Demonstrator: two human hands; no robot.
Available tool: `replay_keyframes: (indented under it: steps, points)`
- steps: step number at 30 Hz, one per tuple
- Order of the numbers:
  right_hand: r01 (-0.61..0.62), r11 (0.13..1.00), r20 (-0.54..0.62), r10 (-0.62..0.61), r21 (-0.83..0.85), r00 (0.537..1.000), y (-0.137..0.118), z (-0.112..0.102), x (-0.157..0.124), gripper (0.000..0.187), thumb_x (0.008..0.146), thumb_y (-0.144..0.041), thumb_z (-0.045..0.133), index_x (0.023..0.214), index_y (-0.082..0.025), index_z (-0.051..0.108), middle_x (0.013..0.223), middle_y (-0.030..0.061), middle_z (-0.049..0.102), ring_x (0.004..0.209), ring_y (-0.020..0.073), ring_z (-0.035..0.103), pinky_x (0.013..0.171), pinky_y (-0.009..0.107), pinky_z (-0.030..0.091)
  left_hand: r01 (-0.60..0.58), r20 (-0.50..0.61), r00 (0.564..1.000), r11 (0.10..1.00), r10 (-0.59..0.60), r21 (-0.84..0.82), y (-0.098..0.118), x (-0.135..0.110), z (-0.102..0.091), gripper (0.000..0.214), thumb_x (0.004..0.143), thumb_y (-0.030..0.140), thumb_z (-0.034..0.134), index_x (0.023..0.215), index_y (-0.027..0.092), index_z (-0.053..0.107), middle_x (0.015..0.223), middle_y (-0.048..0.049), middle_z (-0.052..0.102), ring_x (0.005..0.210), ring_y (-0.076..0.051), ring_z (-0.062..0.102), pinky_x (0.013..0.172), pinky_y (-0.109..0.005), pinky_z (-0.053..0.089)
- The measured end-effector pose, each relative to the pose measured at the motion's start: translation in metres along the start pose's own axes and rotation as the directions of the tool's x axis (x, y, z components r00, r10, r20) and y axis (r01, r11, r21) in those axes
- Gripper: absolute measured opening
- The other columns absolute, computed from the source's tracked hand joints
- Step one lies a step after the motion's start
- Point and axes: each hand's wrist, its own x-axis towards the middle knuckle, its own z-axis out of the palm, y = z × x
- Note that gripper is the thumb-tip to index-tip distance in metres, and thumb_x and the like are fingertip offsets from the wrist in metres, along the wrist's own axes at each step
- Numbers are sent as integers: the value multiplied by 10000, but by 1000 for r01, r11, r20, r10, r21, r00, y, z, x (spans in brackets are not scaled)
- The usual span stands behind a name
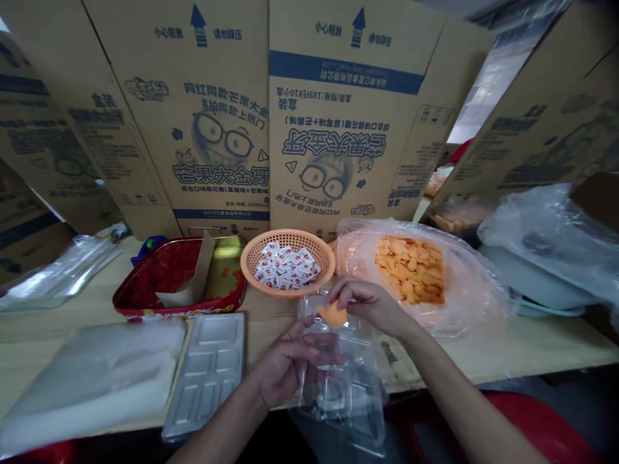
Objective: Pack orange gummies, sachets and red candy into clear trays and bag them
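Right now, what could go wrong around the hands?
1. The right hand holds the orange piece by its fingertips, so it could slip.
2. The clear plastic packaging reaches past the front edge of the table; a bump from the left hand beside it might shift it.
3. The basket of small packets sits just beyond the hands; a knock could spill some.

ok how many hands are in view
2: the right hand, holding an orange piece, and the left hand, lower, at the clear plastic packaging.
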Motion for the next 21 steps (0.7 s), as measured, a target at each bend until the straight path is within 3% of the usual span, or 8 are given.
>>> replay_keyframes:
  steps: [5,8,13,17,19,20,21]
  points:
    - [-9,1000,150,12,-24,989,7,-15,9,258,843,-277,543,615,-165,589,804,67,664,791,143,601,718,293,470,53,52,997,998,-55,40,5,-5,-8,608,669,-4,518,1227,218,427,1110,-93,619,948,-300,628,791,-465,474]
    - [-21,999,180,28,-39,983,14,-16,12,290,852,-293,532,600,-163,592,787,77,677,800,149,608,731,304,474,59,67,996,997,-62,46,4,-5,-11,593,677,-4,512,1221,222,441,1118,-91,619,950,-299,628,794,-471,474]
    - [85,973,133,-57,-216,990,20,-5,8,258,878,-282,490,732,-191,683,1024,95,648,984,160,570,852,332,439,65,46,997,998,-66,22,1,-3,-11,564,676,-6,503,1196,206,449,1128,-108,622,971,-304,621,800,-464,471]
    - [114,922,20,-115,-370,993,23,-1,5,222,879,-266,480,851,-237,698,1036,65,609,1005,147,545,854,301,436,68,21,997,997,-68,26,1,-3,-11,616,682,-6,499,1250,218,417,1152,-107,613,987,-301,615,842,-481,450]
    - [-90,854,-172,1,-513,985,30,-14,4,246,896,-251,428,963,-229,664,1064,62,601,1015,141,542,866,286,432,58,-3,998,998,-58,16,3,-4,-15,624,699,0,497,1273,225,400,1185,-110,596,1012,-303,604,874,-492,433]
    - [-280,758,-307,110,-589,945,35,-26,2,275,906,-233,389,1028,-216,634,1095,66,593,1026,137,539,870,274,428,48,-15,999,999,-48,8,4,-4,-17,617,708,5,496,1275,224,398,1199,-112,589,1027,-306,596,886,-494,425]
    - [-473,616,-445,212,-630,870,40,-41,-2,305,909,-205,354,1088,-197,600,1127,77,584,1039,138,536,872,266,424,37,-26,999,999,-37,1,5,-4,-20,604,714,8,496,1272,220,403,1207,-114,584,1041,-312,587,895,-495,420]
